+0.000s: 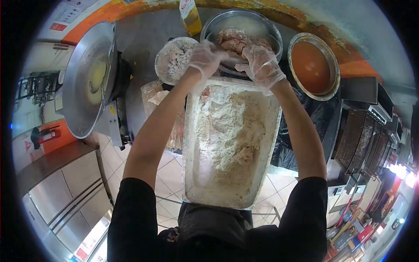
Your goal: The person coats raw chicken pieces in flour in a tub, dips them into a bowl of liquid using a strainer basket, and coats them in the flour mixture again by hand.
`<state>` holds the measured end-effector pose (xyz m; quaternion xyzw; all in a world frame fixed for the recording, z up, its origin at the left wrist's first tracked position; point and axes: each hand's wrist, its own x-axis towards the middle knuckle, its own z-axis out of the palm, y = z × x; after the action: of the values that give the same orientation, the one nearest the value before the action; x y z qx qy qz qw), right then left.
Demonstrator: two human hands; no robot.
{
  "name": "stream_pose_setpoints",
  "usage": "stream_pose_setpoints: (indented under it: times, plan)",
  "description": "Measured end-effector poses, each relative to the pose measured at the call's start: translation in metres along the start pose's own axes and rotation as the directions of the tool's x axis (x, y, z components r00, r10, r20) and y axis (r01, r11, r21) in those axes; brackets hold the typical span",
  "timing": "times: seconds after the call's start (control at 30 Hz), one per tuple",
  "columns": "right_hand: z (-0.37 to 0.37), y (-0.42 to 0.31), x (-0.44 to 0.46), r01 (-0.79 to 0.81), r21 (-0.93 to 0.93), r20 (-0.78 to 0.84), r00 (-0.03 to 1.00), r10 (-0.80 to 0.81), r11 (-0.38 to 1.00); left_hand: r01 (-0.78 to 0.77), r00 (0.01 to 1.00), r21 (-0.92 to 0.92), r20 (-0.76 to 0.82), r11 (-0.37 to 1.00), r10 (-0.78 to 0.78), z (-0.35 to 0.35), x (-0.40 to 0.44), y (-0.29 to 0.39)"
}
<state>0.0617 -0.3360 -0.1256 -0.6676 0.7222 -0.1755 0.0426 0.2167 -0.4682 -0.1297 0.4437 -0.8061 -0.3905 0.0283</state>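
Both of my hands wear clear, loose plastic gloves and are at the near side of a metal bowl [279, 32] holding pieces of raw meat [234, 40]. My left hand [207, 58] is at the bowl's left side, its fingertips smeared by motion, so what they hold cannot be made out. My right hand [262, 65] is over the near right rim, thumb apart from bent fingers, with nothing seen between them. Below my hands lies a large rectangular tray [218, 192] of white flour [227, 126]. A lumpy floured piece [244, 156] rests in it.
A smaller bowl [162, 65] of flour-coated bits stands left of my left hand. At the right is a bowl of orange-red liquid [310, 65]. A yellow packet [190, 19] stands behind. Far left, a large wok [78, 74] holds yellowish liquid; wire baskets [355, 135] hang at the right.
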Motion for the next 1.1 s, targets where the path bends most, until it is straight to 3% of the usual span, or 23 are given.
stream_pose_setpoints:
  times: [0.03, 0.07, 0.1, 0.13, 0.17, 0.2, 0.23, 0.27, 0.33, 0.37, 0.47, 0.53, 0.6, 0.67, 0.7, 0.73, 0.77, 0.8, 0.83, 0.9, 0.93, 1.0, 1.1]
  plan:
    - [0.005, 0.0, -0.001, 0.012, -0.033, -0.041, 0.999, -0.013, 0.999, -0.001, 1.0, 0.001, 0.001, 1.0, 0.001, 0.016, 0.012, -0.022]
    - [0.011, 0.001, -0.001, 0.022, -0.068, -0.082, 0.996, -0.027, 0.997, 0.091, 0.996, -0.246, 0.047, 0.965, -0.082, 0.036, 0.035, -0.051]
    - [0.021, 0.004, -0.002, 0.02, -0.07, -0.083, 0.996, -0.026, 0.997, 0.135, 0.99, -0.365, 0.078, 0.921, -0.114, 0.04, 0.044, -0.056]
    - [0.034, 0.008, -0.003, 0.035, -0.196, -0.067, 0.997, -0.049, 0.98, 0.181, 0.983, -0.475, 0.11, 0.861, -0.146, 0.042, 0.049, -0.056]
    - [0.046, 0.014, -0.002, 0.053, -0.319, -0.049, 0.996, -0.073, 0.946, 0.114, 0.988, -0.273, 0.133, 0.955, -0.079, 0.043, 0.056, -0.055]
    - [0.054, 0.019, 0.001, 0.056, -0.324, -0.052, 0.996, -0.077, 0.944, 0.028, 0.986, -0.059, 0.168, 0.998, -0.018, 0.039, 0.06, -0.048]
    - [0.061, 0.022, 0.003, -0.005, -0.298, 0.065, 0.998, 0.026, 0.954, -0.066, 0.976, 0.157, 0.215, 0.985, 0.031, 0.035, 0.062, -0.04]
    - [0.068, 0.024, 0.004, -0.07, -0.278, 0.184, 0.975, 0.125, 0.958, -0.165, 0.96, 0.36, 0.272, 0.918, 0.066, 0.031, 0.064, -0.033]
    - [0.079, 0.022, 0.003, -0.109, -0.021, -0.047, 0.993, 0.108, 0.994, -0.363, 0.91, 0.679, 0.405, 0.638, 0.086, 0.027, 0.062, -0.022]
    - [0.082, 0.023, 0.003, -0.037, 0.044, -0.138, 0.99, 0.042, 0.998, -0.365, 0.909, 0.678, 0.409, 0.638, 0.084, 0.024, 0.06, -0.019]
    - [0.022, -0.009, 0.004, -0.084, 0.032, -0.021, 0.996, 0.084, 0.996, -0.378, 0.913, 0.683, 0.387, 0.625, 0.129, 0.018, 0.056, -0.01]
    - [0.007, -0.013, 0.004, -0.157, 0.042, 0.09, 0.984, 0.152, 0.987, -0.281, 0.953, 0.698, 0.285, 0.659, 0.104, 0.021, 0.048, -0.009]
    - [0.015, 0.007, 0.007, -0.05, 0.159, 0.0, 0.999, 0.05, 0.986, -0.301, 0.947, 0.744, 0.306, 0.597, 0.096, 0.025, 0.051, -0.019]
    - [0.01, 0.013, 0.016, -0.089, 0.091, 0.091, 0.993, 0.081, 0.992, -0.261, 0.954, 0.636, 0.285, 0.726, 0.092, 0.035, 0.058, -0.033]
    - [-0.014, -0.001, 0.023, -0.347, 0.447, 0.287, 0.929, 0.234, 0.825, -0.247, 0.956, 0.597, 0.279, 0.763, 0.091, 0.036, 0.057, -0.033]
    - [-0.008, -0.002, 0.032, -0.343, 0.451, 0.283, 0.93, 0.232, 0.824, -0.251, 0.963, 0.662, 0.246, 0.706, 0.112, 0.03, 0.044, -0.017]
    - [0.004, 0.003, 0.047, -0.228, 0.194, 0.156, 0.967, 0.199, 0.954, -0.25, 0.967, 0.723, 0.216, 0.644, 0.133, 0.025, 0.035, -0.008]
    - [0.018, 0.009, 0.058, -0.123, -0.093, 0.042, 0.991, 0.127, 0.988, -0.247, 0.968, 0.728, 0.214, 0.639, 0.13, 0.043, 0.055, -0.035]
    - [0.028, 0.013, 0.062, -0.11, -0.136, 0.0, 0.994, 0.111, 0.985, -0.106, 0.993, 0.388, 0.097, 0.916, 0.074, 0.078, 0.092, -0.084]
    - [0.037, 0.015, 0.073, -0.12, -0.282, 0.012, 0.992, 0.128, 0.952, 0.029, 0.999, -0.036, 0.022, 0.999, -0.028, 0.082, 0.095, -0.092]
    - [0.037, 0.017, 0.08, -0.13, -0.383, 0.064, 0.984, 0.166, 0.914, 0.081, 0.996, 0.101, 0.02, 0.992, -0.083, 0.059, 0.065, -0.051]
    - [0.051, 0.03, 0.084, -0.134, -0.31, 0.067, 0.984, 0.162, 0.941, 0.128, 0.991, 0.235, 0.01, 0.963, -0.134, 0.054, 0.057, -0.037]
    - [0.04, 0.029, 0.084, -0.244, -0.323, 0.126, 0.946, 0.297, 0.915, 0.271, 0.958, -0.122, -0.057, 0.955, -0.279, 0.071, 0.078, -0.061]
